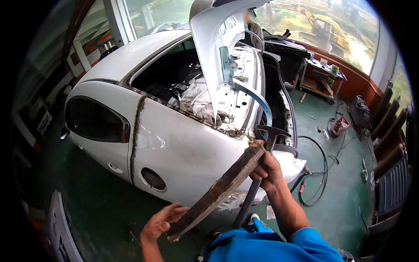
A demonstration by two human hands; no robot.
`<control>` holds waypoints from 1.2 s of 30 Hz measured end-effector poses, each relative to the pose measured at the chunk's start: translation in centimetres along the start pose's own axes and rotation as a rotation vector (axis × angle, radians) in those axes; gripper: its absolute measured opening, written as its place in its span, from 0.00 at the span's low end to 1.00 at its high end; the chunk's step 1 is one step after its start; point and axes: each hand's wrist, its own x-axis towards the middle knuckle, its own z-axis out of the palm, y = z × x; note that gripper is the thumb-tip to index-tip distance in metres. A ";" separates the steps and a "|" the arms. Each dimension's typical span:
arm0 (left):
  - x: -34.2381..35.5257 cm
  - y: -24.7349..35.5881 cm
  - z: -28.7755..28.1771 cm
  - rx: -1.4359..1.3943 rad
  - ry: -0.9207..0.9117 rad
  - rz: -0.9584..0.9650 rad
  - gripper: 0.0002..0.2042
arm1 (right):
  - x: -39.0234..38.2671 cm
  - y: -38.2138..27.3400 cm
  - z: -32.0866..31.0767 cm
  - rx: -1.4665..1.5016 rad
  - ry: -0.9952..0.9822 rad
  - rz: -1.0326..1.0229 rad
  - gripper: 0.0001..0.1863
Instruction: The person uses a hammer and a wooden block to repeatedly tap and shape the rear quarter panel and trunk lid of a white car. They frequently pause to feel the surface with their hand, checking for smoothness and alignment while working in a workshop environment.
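- head view: right hand (271, 171), grip clamped round hammer (249, 201) and wooden bar (218, 190), by the white car (187, 150)
- left hand (161, 220), fingers apart near the bar's low end, can't tell if touching; imo support that end

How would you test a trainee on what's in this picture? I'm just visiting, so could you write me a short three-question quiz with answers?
1. Multiple choice: what colour is the car? A) red B) white C) green
2. True or false: the left hand is by the lower end of the length of wood.
3. Fill the gap: the right hand has its fingers around the handle of a ____.

Key:
1. B, white.
2. True; whether the left hand actually touches the wood is hard to tell.
3. Hammer; its head shows just above the right hand.
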 end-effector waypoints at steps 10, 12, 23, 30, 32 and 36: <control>5.9 6.7 13.4 0.285 -0.027 -0.102 0.43 | 0.8 -3.7 -0.1 -0.556 0.306 -0.082 0.33; 6.7 8.6 13.4 0.376 0.060 -0.035 0.42 | -0.1 -4.9 -0.8 -0.619 0.335 -0.077 0.33; 9.3 13.4 13.7 0.304 0.140 -0.077 0.41 | -1.1 -6.5 -1.5 -0.618 0.232 0.030 0.28; 8.8 12.2 15.7 0.206 0.085 -0.059 0.44 | -1.4 -6.6 -1.9 -0.656 0.250 -0.055 0.28; 8.8 9.7 15.5 0.307 0.126 0.064 0.44 | -1.4 -6.1 -1.8 -0.668 0.263 -0.057 0.27; 9.7 8.7 15.9 0.206 0.143 0.186 0.44 | -1.8 -5.7 -1.9 -0.706 0.290 -0.046 0.26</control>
